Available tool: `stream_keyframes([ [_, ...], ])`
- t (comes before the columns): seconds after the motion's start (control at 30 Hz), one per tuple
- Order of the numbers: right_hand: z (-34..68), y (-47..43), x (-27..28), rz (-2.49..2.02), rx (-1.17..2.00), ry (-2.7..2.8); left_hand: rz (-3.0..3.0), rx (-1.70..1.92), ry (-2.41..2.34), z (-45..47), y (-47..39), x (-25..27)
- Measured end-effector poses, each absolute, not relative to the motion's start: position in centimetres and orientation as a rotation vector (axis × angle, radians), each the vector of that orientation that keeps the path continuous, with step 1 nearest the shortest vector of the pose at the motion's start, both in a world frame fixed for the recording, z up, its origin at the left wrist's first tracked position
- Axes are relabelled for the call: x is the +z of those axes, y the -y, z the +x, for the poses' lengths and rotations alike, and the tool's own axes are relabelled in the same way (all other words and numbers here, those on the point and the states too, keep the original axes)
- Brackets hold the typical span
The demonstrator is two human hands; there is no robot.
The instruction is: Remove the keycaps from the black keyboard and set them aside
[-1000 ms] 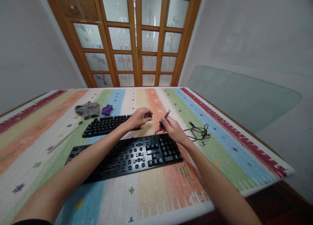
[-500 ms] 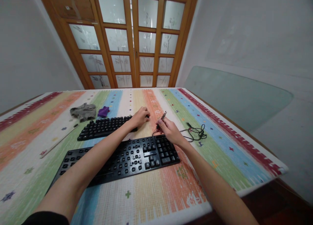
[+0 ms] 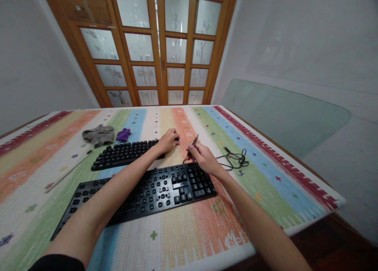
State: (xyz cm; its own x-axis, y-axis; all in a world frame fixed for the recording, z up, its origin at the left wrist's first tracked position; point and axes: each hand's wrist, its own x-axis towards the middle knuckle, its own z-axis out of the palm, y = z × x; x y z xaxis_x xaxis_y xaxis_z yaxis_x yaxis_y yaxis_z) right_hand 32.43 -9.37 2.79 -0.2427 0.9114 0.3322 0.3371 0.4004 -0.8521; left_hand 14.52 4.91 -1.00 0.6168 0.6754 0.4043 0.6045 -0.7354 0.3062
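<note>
Sparsely capped black keyboard [image 3: 159,188], fullest at its right end, partly hidden under left forearm [image 3: 103,206], with, beyond it, right hand [image 3: 203,157] clamped on slim tool [image 3: 194,141] and left hand [image 3: 169,140] pinching dark piece [image 3: 177,139] too small to identify.

The left forearm [image 3: 118,190] hides part of the near keyboard [image 3: 165,184], the dark piece [image 3: 176,139] in the left hand [image 3: 169,140] is too small to identify clearly, the right hand [image 3: 205,157] partly covers a slim tool [image 3: 195,139], and the top edge crops the wooden doors [image 3: 160,66].
</note>
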Motion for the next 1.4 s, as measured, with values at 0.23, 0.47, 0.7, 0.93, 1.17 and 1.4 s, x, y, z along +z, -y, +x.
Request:
stream_keyframes([
  [0.23, 32.5, 9.4, 2.7, -1.087, 0.822, 1.791, 2.728, 0.749, -1.099, 14.4, -4.7, -1.0],
  [0.47, 32.5, 9.4, 2.6, -1.09, 0.824, 1.798, 2.716, 0.761, -1.092, 14.1, -4.3, -0.5],
  [0.7, 32.4, 10.0, 3.7, -1.067, 0.855, 1.869, 2.672, 0.92, -1.06, 12.7, -2.1, 1.5],
  [0.93, 31.9, 10.9, 4.1, -0.922, 1.102, 2.024, 2.632, 0.774, -0.982, 9.4, 3.5, 3.0],
  [1.17, 31.5, 11.3, 4.1, -0.925, 0.994, 2.212, 2.563, 0.485, -0.902, 7.5, 8.9, 2.9],
  [1.4, 32.0, 10.9, 3.9, -0.919, 0.951, 2.247, 2.547, 0.389, -0.9, 6.9, 10.8, 1.8],
])
